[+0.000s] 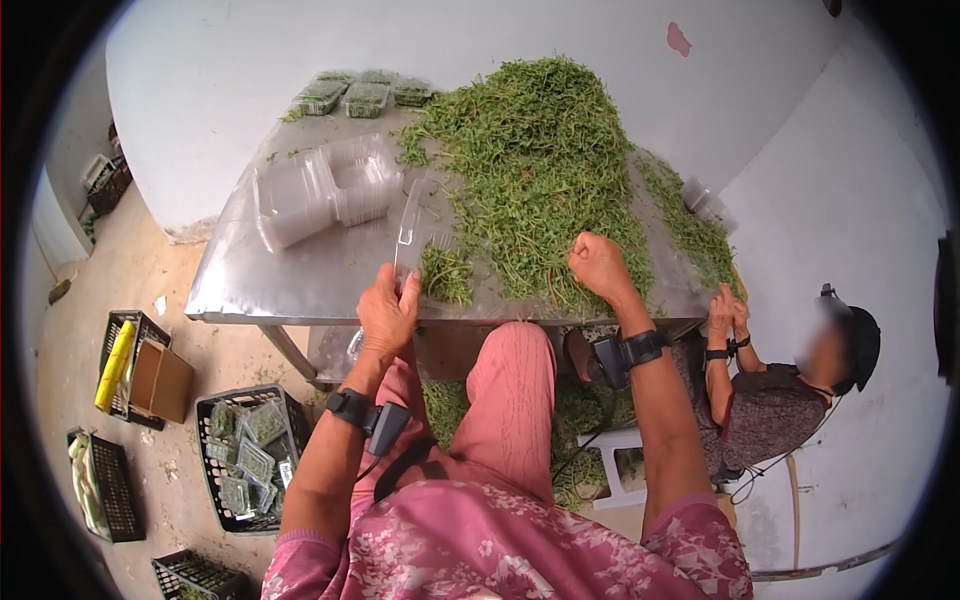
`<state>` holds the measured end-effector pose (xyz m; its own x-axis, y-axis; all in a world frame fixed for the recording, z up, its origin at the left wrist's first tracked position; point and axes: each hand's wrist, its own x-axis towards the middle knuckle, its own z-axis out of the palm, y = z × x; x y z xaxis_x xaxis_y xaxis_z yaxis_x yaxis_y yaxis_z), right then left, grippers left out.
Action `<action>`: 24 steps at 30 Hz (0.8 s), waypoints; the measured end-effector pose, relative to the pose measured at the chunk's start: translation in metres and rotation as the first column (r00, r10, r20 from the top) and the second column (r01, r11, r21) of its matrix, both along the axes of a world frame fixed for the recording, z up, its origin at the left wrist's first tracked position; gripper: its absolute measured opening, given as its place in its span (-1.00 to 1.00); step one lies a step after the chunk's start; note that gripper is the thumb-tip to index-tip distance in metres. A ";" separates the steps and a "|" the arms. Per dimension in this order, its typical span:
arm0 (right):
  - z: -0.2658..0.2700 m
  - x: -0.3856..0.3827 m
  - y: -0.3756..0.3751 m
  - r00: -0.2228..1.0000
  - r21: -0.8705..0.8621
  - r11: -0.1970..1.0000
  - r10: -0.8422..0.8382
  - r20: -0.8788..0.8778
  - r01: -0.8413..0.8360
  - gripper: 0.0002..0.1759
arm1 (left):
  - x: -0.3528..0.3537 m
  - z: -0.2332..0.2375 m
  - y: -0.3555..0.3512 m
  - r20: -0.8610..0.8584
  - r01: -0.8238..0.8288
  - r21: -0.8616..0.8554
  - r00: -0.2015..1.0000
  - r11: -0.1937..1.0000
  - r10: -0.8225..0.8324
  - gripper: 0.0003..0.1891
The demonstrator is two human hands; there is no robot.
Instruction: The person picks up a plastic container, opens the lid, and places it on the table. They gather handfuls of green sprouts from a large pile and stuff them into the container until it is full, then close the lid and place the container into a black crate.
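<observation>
My left hand (pixel 389 308) grips the near left edge of a clear plastic clamshell box (pixel 408 232) at the table's front edge. Its lid stands raised, and a small clump of green sprigs (pixel 446 275) lies in the base. Over the near right part of a large heap of leafy greens (pixel 540 150), my right hand (pixel 599 266) is closed with the fingers curled in. Whatever may be inside that fist is hidden.
Stacked clear boxes (pixel 330 190) stand left on the metal table (pixel 245 270); several filled boxes (pixel 366 99) sit behind. Crates, one with packed boxes (pixel 256 455), stand on the floor at left. Another person (pixel 770 410) works at the table's right end.
</observation>
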<state>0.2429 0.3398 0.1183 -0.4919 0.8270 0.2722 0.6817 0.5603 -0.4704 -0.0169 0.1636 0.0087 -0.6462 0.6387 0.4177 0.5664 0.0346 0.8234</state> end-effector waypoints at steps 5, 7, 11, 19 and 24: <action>-0.016 0.008 -0.004 0.993 -0.084 0.995 -0.040 0.110 0.049 -0.83 | -0.001 0.000 0.000 0.020 0.013 0.024 1.000 1.000 -0.014 -0.69; -0.022 0.007 -0.007 0.964 -0.048 0.992 -0.098 0.249 0.114 -0.77 | -0.001 0.002 -0.002 0.017 0.018 0.007 1.000 1.000 -0.018 -0.70; -0.037 0.000 -0.015 0.934 0.044 0.991 -0.134 0.330 0.127 -0.66 | -0.001 0.003 -0.002 0.006 0.022 0.015 1.000 1.000 -0.022 -0.71; -0.060 -0.002 0.004 0.948 0.122 0.989 -0.115 0.296 0.081 -0.83 | 0.000 0.003 -0.003 0.029 0.024 0.008 0.999 1.000 -0.024 -0.72; -0.033 -0.004 0.005 0.997 -0.023 0.999 -0.027 0.076 0.029 -0.85 | 0.000 0.000 -0.001 0.026 0.017 0.030 1.000 0.999 -0.017 -0.71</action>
<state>0.2389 0.3453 0.0853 -0.4871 0.8465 0.2150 0.7311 0.5299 -0.4298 -0.0171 0.1624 0.0091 -0.6463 0.6374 0.4196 0.5450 0.0007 0.8384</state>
